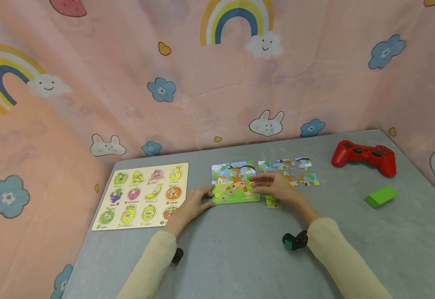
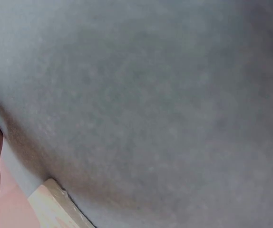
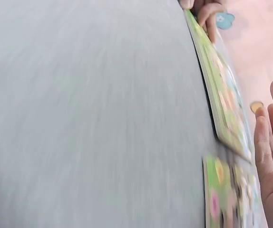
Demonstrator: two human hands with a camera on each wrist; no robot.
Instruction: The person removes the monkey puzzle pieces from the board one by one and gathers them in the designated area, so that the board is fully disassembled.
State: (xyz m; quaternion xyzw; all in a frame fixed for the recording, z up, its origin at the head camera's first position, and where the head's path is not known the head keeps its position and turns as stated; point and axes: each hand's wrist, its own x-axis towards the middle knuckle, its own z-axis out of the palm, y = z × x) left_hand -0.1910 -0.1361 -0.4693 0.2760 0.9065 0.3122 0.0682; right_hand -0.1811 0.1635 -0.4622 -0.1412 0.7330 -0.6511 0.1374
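Note:
A monkey jigsaw puzzle board (image 1: 236, 182) lies flat, showing a monkey on green grass. At its left edge my left hand (image 1: 196, 202) holds it by the near corner; bent fingers (image 3: 209, 19) of that hand lie over the rim in the right wrist view. My right hand (image 1: 275, 187) hovers over the board's right edge with fairly straight fingers and nothing visible in them. Loose jigsaw pieces (image 1: 309, 179) lie to the right of the board, partly hidden by the right hand. A green flowered piece (image 3: 215, 190) lies below the right hand.
A cream fruit puzzle board (image 1: 139, 197) lies on the left of the grey table (image 1: 232, 257). On the right are a red game controller (image 1: 365, 155) and a green block (image 1: 381, 197). A pink patterned cloth (image 1: 202, 116) hangs behind the table.

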